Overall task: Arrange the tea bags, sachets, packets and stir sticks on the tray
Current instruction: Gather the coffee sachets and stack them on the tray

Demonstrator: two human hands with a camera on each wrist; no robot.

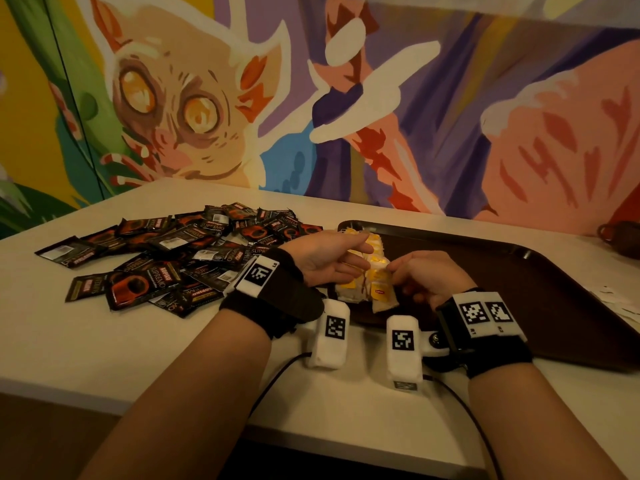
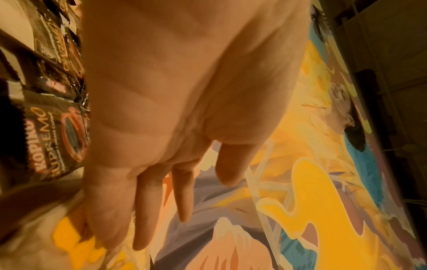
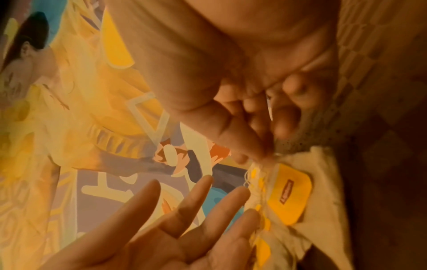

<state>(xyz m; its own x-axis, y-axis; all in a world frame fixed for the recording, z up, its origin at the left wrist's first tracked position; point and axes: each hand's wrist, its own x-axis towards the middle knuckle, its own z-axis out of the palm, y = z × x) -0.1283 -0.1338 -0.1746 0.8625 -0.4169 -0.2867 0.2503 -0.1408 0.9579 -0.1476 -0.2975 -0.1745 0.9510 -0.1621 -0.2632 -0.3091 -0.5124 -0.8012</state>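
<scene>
A row of white tea bags [image 1: 379, 294] with yellow tags stands at the left end of the dark brown tray [image 1: 519, 289]. My left hand [image 1: 329, 261] is open, palm facing right, its straight fingers resting against the row's left side; the left wrist view shows the little-finger edge touching the tea bags [image 2: 69, 243]. My right hand [image 1: 398, 275] pinches the top of the nearest tea bag [image 3: 293, 199] between thumb and fingers. In the right wrist view the left hand's fingers [image 3: 184, 206] spread open beside the bags.
A pile of black coffee sachets [image 1: 180, 251] lies on the pale table [image 1: 104, 348] left of the tray, seen also as sachets [image 2: 46, 138] beside my left palm. White paper packets [image 1: 620, 303] lie at the tray's right edge. A dark brown object [image 1: 620, 237] sits back right.
</scene>
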